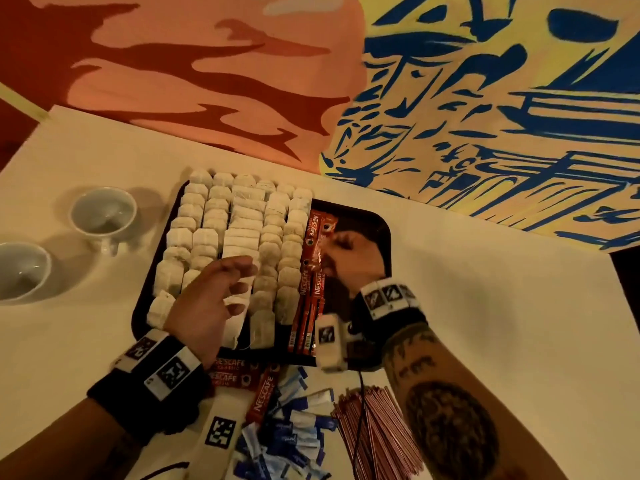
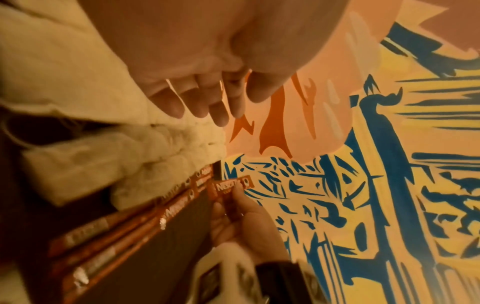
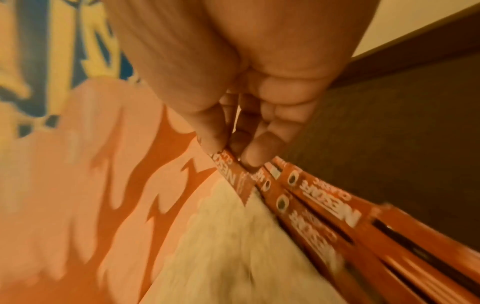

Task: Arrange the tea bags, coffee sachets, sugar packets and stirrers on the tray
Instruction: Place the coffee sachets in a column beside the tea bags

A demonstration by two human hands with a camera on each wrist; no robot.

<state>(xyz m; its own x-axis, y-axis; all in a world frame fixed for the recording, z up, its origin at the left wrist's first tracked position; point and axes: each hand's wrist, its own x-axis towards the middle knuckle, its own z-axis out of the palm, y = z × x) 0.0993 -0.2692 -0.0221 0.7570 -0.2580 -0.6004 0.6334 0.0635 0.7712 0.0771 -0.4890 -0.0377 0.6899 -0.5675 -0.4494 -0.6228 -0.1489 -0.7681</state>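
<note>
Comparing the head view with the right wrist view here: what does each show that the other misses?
Only the head view shows the two cups, the left hand over the tea bags, and the sugar packets and stirrers off the tray. Only the right wrist view shows up close the fingertips pinching a coffee sachet's end. Both show the right hand, sachets beside tea bags, and the tray.
</note>
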